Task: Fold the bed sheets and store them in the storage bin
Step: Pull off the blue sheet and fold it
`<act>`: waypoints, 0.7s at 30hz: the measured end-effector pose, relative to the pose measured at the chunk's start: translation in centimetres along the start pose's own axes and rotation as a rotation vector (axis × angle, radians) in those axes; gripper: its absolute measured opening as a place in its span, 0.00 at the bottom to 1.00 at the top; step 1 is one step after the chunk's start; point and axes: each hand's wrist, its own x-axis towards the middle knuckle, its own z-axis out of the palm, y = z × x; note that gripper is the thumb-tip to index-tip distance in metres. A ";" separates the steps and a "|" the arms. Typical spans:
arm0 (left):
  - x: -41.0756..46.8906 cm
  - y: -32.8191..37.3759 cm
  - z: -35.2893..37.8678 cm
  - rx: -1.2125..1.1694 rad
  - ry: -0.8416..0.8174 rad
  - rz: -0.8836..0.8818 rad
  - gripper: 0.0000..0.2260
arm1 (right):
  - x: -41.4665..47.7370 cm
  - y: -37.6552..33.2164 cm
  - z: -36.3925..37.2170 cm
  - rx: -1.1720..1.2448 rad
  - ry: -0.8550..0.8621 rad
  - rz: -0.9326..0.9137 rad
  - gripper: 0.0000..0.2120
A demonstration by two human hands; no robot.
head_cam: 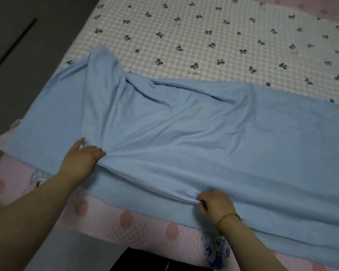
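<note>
A light blue bed sheet (184, 130) lies spread across the near part of the bed, partly folded over itself, with wrinkles and a bunched-up corner at the far left. My left hand (82, 157) holds the folded upper layer at its near left edge, fingers tucked into the cloth. My right hand (213, 204), with a gold bracelet on the wrist, pinches the same folded edge further right, near the front of the bed. No storage bin is in view.
The bed (204, 36) carries a pink-and-white checked cover with dark bow prints. A pink dotted quilted side (110, 222) hangs at the near edge. Grey floor (18, 55) lies to the left. Dark clothing shows at the bottom centre.
</note>
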 end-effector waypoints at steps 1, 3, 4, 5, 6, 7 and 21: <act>-1.1 0.3 0.5 -0.002 -0.037 -0.028 0.19 | 0.0 -0.2 0.3 0.004 -0.054 -0.012 0.06; -1.9 0.7 0.5 -0.019 -0.135 -0.097 0.17 | 0.2 -0.2 1.0 0.022 -0.103 -0.037 0.09; -2.2 0.7 0.5 -0.030 -0.155 -0.121 0.18 | 0.4 -0.7 1.0 0.049 -0.174 -0.022 0.12; -2.4 0.8 0.4 -0.038 -0.167 -0.139 0.20 | 0.6 -1.1 0.9 0.061 -0.205 -0.014 0.15; -2.4 1.0 0.0 -0.040 -0.186 -0.159 0.20 | 0.8 -1.6 0.7 0.062 -0.216 -0.014 0.16; -2.3 1.2 -0.4 -0.034 -0.178 -0.174 0.20 | 1.1 -2.0 0.6 0.057 -0.217 -0.021 0.17; -4.2 -3.5 1.9 -0.850 -0.349 -0.748 0.29 | 6.1 -14.2 1.4 0.088 -0.263 -0.089 0.22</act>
